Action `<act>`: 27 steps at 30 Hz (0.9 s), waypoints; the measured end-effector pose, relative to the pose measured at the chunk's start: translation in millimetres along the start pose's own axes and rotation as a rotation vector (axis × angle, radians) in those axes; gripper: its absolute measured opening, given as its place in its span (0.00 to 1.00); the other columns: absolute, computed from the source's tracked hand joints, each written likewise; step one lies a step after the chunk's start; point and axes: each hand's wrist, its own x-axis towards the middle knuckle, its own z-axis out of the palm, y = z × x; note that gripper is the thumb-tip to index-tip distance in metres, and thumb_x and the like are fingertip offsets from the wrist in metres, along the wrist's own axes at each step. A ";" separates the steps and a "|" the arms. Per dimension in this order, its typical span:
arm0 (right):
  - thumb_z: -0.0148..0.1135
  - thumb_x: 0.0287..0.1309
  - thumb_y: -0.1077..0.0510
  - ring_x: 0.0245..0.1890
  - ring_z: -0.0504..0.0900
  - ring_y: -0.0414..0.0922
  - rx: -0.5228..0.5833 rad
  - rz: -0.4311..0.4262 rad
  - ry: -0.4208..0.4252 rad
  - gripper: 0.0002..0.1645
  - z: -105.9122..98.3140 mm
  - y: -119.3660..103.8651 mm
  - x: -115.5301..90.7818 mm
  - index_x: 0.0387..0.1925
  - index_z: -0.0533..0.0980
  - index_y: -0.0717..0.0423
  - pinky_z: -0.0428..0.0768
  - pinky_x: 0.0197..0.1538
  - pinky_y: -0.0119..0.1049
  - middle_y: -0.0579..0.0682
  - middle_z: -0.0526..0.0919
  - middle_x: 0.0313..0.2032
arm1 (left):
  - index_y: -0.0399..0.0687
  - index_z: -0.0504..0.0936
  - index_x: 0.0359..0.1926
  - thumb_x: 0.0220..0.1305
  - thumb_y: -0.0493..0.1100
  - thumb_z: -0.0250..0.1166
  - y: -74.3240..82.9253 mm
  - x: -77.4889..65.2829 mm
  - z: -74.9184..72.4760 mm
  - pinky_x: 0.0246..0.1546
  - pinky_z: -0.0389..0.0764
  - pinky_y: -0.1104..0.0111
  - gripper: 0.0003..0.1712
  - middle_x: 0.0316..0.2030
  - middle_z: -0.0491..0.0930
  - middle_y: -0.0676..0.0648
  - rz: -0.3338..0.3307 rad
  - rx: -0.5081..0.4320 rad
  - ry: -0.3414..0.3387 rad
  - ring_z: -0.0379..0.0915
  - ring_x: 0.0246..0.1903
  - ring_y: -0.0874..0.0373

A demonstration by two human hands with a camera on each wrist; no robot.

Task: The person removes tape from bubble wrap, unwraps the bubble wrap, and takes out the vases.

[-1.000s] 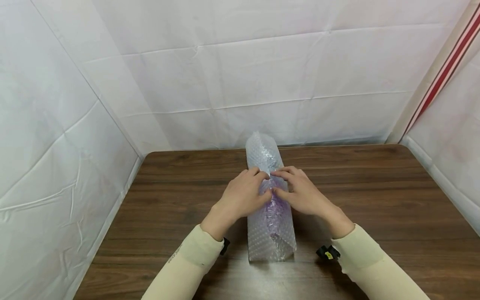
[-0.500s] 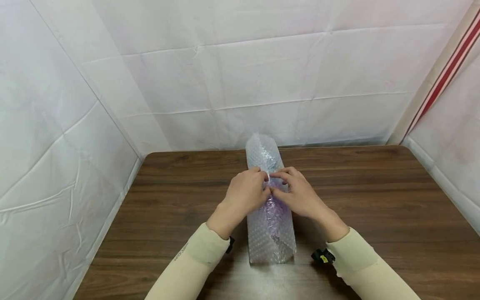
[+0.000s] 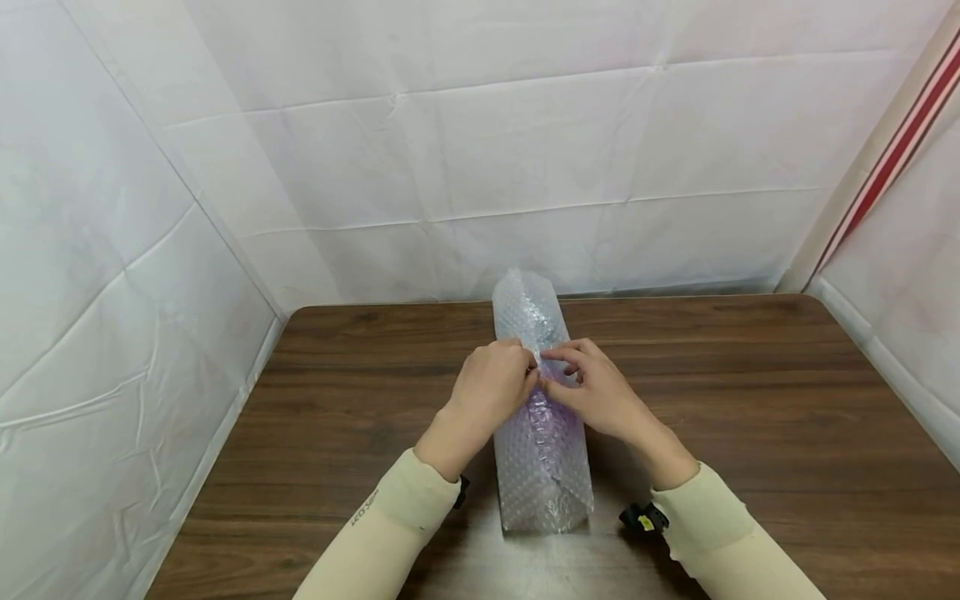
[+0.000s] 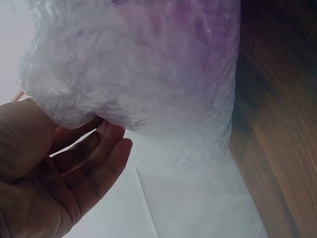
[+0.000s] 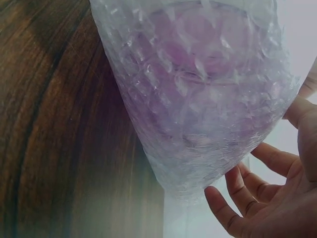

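A long bundle of clear bubble wrap (image 3: 525, 492) lies on the table, running away from the person. Something purple (image 5: 198, 59) and rounded shows through the layers, blurred by the bubbles. Over the bundle's middle, my left hand (image 3: 489, 382) pinches the wrap's upper edge between thumb and curled fingers. My right hand (image 3: 603, 398) faces it from the other side, thumb and index fingertips right at the same seam. Its other fingers are loosely bent, spread along the wrap in the right wrist view. The left fingertips are partly hidden under the wrap in the left wrist view.
The dark wood table (image 3: 360, 400) extends to both sides of the bundle. White cloth sheets (image 3: 480, 167) hang close behind its back edge and at both sides. A red-striped strip (image 3: 892, 158) runs down the right corner. Small black devices (image 3: 643, 518) sit at the wrists.
My left fingers have curled in and drawn together on the wrap's edge. The right hand has shifted slightly, staying at the seam. The bundle remains nearly in place.
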 end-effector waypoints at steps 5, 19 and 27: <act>0.67 0.69 0.52 0.49 0.76 0.50 0.015 -0.006 0.006 0.25 1.1 -0.3 -1.8 0.64 0.79 0.54 0.75 0.44 0.40 0.55 0.75 0.61 | 0.49 0.93 0.35 0.70 0.46 0.69 -0.9 -1.5 0.5 0.25 0.81 0.72 0.09 0.28 0.83 0.51 0.032 0.056 0.021 0.80 0.24 0.61; 0.69 0.67 0.52 0.49 0.76 0.50 0.033 -0.024 0.026 0.25 5.1 -4.4 -3.3 0.62 0.80 0.55 0.76 0.48 0.43 0.54 0.76 0.60 | 0.47 0.91 0.30 0.70 0.41 0.69 -5.2 -3.6 -6.0 0.18 0.70 0.76 0.10 0.24 0.82 0.51 0.101 0.071 0.024 0.63 0.17 0.66; 0.69 0.67 0.52 0.49 0.76 0.50 0.019 -0.021 0.037 0.25 9.2 -6.0 -3.2 0.62 0.81 0.55 0.76 0.47 0.42 0.54 0.75 0.61 | 0.47 0.90 0.30 0.70 0.40 0.68 -9.3 -6.0 -7.7 0.18 0.67 0.77 0.10 0.23 0.82 0.51 0.164 0.105 0.030 0.59 0.16 0.67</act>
